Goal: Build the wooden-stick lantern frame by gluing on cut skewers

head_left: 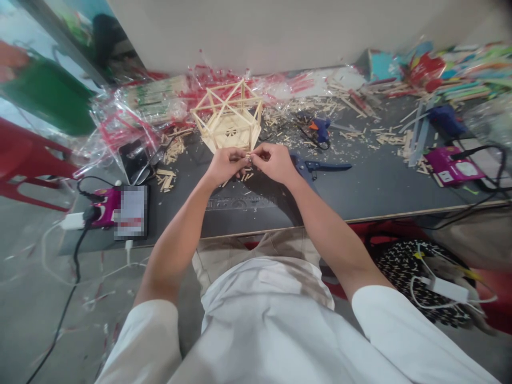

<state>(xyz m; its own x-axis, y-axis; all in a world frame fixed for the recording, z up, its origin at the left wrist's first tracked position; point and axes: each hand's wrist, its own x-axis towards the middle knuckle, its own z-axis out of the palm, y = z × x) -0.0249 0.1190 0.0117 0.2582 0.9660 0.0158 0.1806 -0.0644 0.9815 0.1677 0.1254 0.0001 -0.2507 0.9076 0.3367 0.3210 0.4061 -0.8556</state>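
My left hand and my right hand meet fingertip to fingertip above the dark table. Both are pinched closed on something very small that the fingers mostly cover. Just behind them stands a frame of thin wooden sticks, with a flat wooden base and crossed sticks round its sides. Whether the fingers touch its front edge I cannot tell. Short stick pieces lie beneath my hands. A clear ruler rests nearer the table's front edge. To the right of my right hand is a blue-handled cutter.
A blue glue gun lies among wood scraps behind the cutter. Purple power strips sit left and right, with trailing cables. A phone-like device is at left. Plastic packaging lines the back. A red stool stands left.
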